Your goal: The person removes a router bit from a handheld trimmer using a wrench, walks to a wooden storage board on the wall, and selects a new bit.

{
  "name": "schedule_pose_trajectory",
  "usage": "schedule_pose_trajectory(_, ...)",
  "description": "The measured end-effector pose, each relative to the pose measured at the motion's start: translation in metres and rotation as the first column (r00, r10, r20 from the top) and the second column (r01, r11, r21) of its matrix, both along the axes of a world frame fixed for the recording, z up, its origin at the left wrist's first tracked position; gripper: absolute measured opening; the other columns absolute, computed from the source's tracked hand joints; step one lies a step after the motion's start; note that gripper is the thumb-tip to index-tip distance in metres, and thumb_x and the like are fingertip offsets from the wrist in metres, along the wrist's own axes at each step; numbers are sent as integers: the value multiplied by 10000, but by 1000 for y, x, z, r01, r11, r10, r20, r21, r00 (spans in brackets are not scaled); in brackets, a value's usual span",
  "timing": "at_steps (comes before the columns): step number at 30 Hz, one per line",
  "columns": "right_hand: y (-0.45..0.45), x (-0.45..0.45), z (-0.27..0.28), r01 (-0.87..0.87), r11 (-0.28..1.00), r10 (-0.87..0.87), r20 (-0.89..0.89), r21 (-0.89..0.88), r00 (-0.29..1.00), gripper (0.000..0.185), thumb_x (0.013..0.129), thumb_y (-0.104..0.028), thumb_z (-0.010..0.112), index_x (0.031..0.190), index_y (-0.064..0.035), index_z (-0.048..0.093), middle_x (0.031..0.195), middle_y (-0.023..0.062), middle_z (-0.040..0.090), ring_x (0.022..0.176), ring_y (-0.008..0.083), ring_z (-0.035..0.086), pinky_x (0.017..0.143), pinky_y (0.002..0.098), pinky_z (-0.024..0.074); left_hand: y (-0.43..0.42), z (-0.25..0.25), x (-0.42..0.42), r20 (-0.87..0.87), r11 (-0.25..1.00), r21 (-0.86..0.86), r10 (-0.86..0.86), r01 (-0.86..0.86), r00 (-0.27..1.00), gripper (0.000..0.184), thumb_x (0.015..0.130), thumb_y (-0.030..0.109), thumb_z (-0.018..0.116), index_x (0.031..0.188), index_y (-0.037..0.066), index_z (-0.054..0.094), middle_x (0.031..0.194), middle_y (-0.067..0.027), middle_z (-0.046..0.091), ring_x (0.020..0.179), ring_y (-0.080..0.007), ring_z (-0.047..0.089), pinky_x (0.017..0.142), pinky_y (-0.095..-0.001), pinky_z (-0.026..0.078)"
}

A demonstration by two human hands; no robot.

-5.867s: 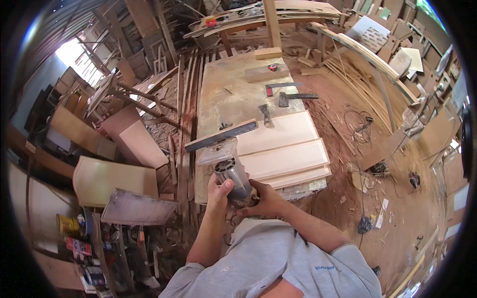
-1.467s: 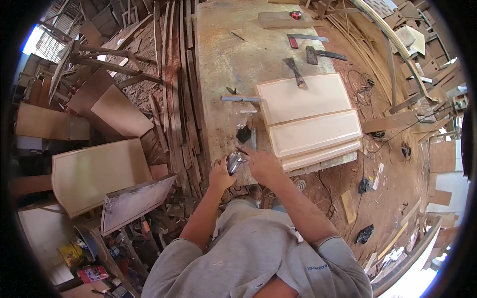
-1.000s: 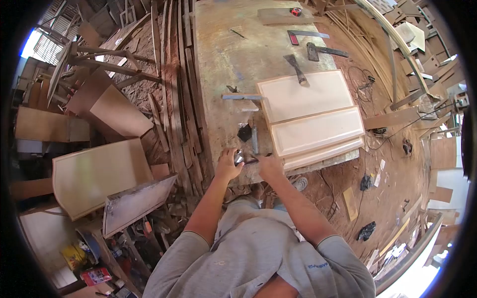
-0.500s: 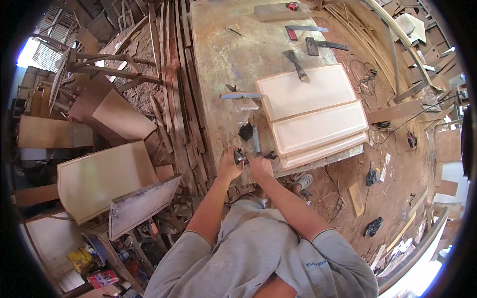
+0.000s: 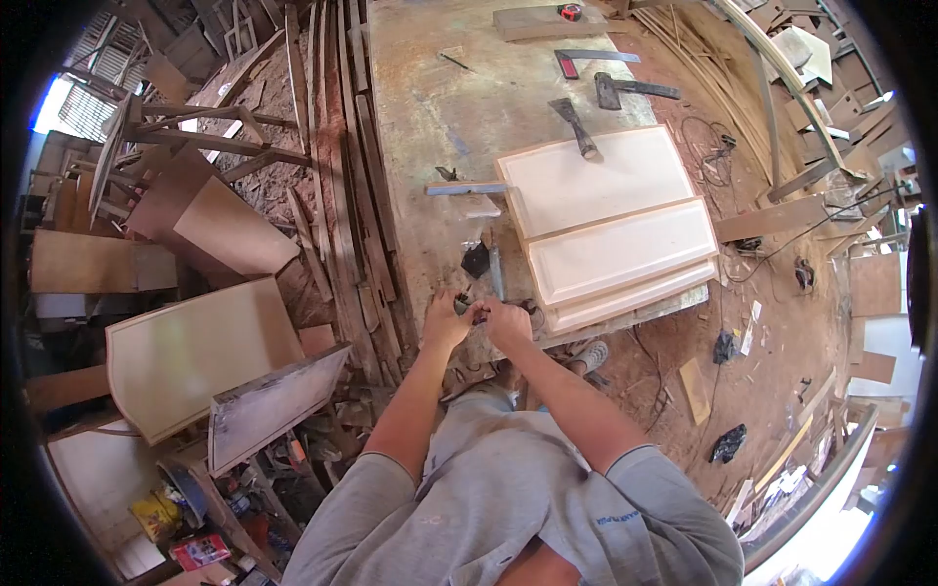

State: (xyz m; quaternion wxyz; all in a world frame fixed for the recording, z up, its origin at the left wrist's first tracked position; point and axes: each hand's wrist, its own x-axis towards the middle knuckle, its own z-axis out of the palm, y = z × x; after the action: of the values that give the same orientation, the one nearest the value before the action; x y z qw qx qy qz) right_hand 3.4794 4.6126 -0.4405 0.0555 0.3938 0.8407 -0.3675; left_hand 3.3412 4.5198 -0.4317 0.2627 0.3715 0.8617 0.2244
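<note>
My left hand (image 5: 446,320) is closed around a small dark object (image 5: 462,304) at the near edge of the worktable (image 5: 430,107). My right hand (image 5: 509,327) meets it from the right, fingers pinched at the same spot. The fingers cover most of the object, and I cannot make out its kind. Just beyond the hands lie a crumpled black piece (image 5: 476,259) and a narrow grey bar (image 5: 496,273). Several pale cabinet panels with raised edges (image 5: 625,249) are stacked to the right of my hands.
A chisel-like tool (image 5: 574,128) rests on the panels. Farther back are a hammer (image 5: 635,90), a try square (image 5: 596,57) and a tape measure (image 5: 570,12). A blue-grey strip (image 5: 466,188) lies left of the panels. Long boards (image 5: 347,195) line the table's left side.
My hands have come closer together at the dark object, the right hand shifting slightly left. The whole view has shifted a little to the left; the tools and panels lie as before.
</note>
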Motion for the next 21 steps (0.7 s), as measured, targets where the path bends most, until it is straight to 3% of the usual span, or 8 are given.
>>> schedule_pose_trajectory(2, -1, 0, -7, 50, 997, -44, -107, 54, 993, 142, 993, -191, 583, 1100, -116, 636, 842, 228, 737, 830, 452, 737, 742, 584, 566, 1, -3, -3, -19, 1000, -26, -6, 6, 1000, 548, 920, 447, 775, 1276, 51, 647, 1330, -189, 614, 1286, -408, 575, 1076, -488, 488)
schedule_pose_trajectory(6, -5, -5, -6, 28, 1000, -28, -57, -1, 998, 131, 992, -198, 626, 1087, -109, 618, 838, 237, 730, 839, 455, 732, 750, 589, 562, -3, -8, 0, -138, 1000, 7, -3, 4, 990, 509, 935, 446, 758, 1248, 58, 653, 1294, -175, 630, 1316, -396, 545, 1088, -498, 472)
schedule_pose_trajectory(11, -1, -11, -1, 49, 998, -50, -12, -50, 999, 166, 1013, -232, 633, 1095, -99, 578, 836, 251, 721, 847, 473, 723, 758, 609, 552, -7, -12, -5, -102, 994, 105, -8, 18, 995, 439, 949, 413, 749, 1186, 58, 646, 1251, -172, 636, 1284, -400, 548, 1069, -509, 471)
schedule_pose_trajectory(14, -2, -6, -2, 59, 996, -64, -72, -71, 995, 168, 1013, -224, 627, 1095, -88, 573, 850, 256, 722, 864, 485, 719, 765, 619, 546, -8, -15, -5, -108, 987, 161, 19, -2, 994, 423, 952, 401, 746, 1179, 58, 645, 1239, -170, 638, 1263, -401, 561, 1060, -508, 473)
schedule_pose_trajectory(17, 1, -11, -2, 32, 988, -35, -17, -151, 999, 207, 1024, -206, 559, 1197, -92, 570, 1017, 290, 737, 1024, 484, 720, 877, 604, 551, -10, -14, -4, -75, 991, 132, 30, -20, 997, 416, 955, 388, 743, 1193, 61, 647, 1265, -174, 636, 1263, -402, 566, 1064, -506, 473)
schedule_pose_trajectory(21, 3, -15, 14, 45, 980, -35, 51, -192, 998, 218, 1027, -195, 548, 1232, -122, 548, 1033, 288, 733, 1036, 490, 712, 873, 602, 549, -8, -10, -8, -60, 994, 106, 13, -7, 998, 403, 964, 374, 730, 1217, 71, 652, 1317, -178, 632, 1275, -400, 568, 1079, -505, 469)
